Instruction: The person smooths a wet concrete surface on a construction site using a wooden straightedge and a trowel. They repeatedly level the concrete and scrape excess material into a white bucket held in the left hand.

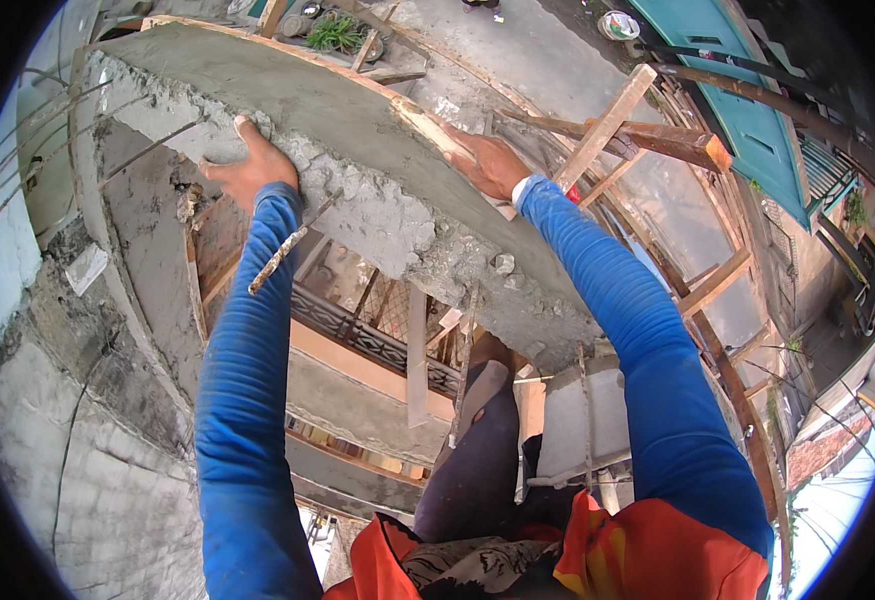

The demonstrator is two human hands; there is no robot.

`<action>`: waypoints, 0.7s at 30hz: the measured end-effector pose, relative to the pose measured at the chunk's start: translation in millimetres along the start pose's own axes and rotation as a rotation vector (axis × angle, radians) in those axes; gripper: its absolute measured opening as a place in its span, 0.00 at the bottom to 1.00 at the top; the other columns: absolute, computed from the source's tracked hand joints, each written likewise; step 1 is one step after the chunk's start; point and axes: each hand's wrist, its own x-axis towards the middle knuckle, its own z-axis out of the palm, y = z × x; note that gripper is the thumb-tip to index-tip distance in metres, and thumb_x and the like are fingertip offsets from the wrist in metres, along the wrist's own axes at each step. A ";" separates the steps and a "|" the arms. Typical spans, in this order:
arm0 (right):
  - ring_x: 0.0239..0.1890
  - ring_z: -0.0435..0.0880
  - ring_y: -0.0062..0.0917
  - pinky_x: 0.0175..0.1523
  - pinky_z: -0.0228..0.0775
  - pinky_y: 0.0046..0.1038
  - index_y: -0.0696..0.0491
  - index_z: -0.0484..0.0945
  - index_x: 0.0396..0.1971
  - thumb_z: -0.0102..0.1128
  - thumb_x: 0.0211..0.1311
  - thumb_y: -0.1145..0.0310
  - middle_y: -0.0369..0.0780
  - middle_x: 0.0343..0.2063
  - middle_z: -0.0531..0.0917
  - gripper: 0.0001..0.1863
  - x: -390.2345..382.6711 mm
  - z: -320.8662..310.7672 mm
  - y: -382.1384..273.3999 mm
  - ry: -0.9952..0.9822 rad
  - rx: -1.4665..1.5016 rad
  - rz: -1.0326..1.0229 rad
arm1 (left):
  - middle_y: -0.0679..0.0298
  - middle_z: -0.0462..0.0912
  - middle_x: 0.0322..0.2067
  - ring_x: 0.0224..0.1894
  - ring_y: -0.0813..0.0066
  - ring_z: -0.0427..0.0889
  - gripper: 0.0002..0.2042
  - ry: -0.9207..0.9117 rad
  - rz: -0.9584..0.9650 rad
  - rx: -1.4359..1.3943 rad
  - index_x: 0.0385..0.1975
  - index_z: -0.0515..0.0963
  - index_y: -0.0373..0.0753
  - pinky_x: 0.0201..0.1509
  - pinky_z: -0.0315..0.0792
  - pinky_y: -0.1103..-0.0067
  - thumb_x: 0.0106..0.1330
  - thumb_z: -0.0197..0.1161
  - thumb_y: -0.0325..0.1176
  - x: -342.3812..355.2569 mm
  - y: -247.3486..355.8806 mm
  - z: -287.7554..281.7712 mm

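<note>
A long concrete beam [327, 116] crosses in front of me, its top smoothed with wet grey mortar and its near side rough. My left hand [255, 168] presses on the rough near edge, thumb and fingers apart, holding nothing. A wooden board [419, 122] runs along the beam's far edge. Around it my right hand [487, 165] is closed, thumb on the near side and fingers on the far side; the fingertips are partly hidden. Beside my left forearm a mortar-crusted steel bar [292, 243] sticks out of the beam.
Several thin steel rods [152, 152] jut out at the left. Timber props [609, 125] and a wooden beam end [702, 150] stand beyond my right hand. Far below are a paved lane [557, 60], a bucket [617, 26] and a green plant [337, 33]. Under the beam shows a metal railing [347, 335].
</note>
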 end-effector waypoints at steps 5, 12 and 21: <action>0.63 0.75 0.51 0.70 0.64 0.43 0.52 0.63 0.73 0.50 0.76 0.54 0.56 0.62 0.76 0.31 -48.6 -3.2 39.0 0.021 -0.130 0.087 | 0.35 0.66 0.67 0.65 0.40 0.72 0.54 0.015 -0.013 0.019 0.78 0.43 0.40 0.70 0.66 0.54 0.61 0.56 0.70 3.8 -4.0 4.4; 0.63 0.75 0.51 0.70 0.64 0.43 0.51 0.63 0.73 0.49 0.76 0.51 0.56 0.61 0.77 0.32 -43.5 2.6 39.0 -0.008 -0.078 0.123 | 0.35 0.66 0.67 0.65 0.40 0.72 0.55 0.038 0.029 -0.028 0.77 0.44 0.39 0.70 0.65 0.54 0.60 0.56 0.71 3.7 -6.3 5.0; 0.61 0.76 0.52 0.69 0.66 0.44 0.52 0.62 0.73 0.48 0.77 0.51 0.56 0.59 0.78 0.32 -135.8 -21.4 77.0 -0.034 -0.267 0.197 | 0.36 0.65 0.68 0.65 0.38 0.72 0.55 0.032 -0.018 0.034 0.77 0.43 0.38 0.69 0.66 0.52 0.60 0.55 0.73 6.8 -8.5 8.6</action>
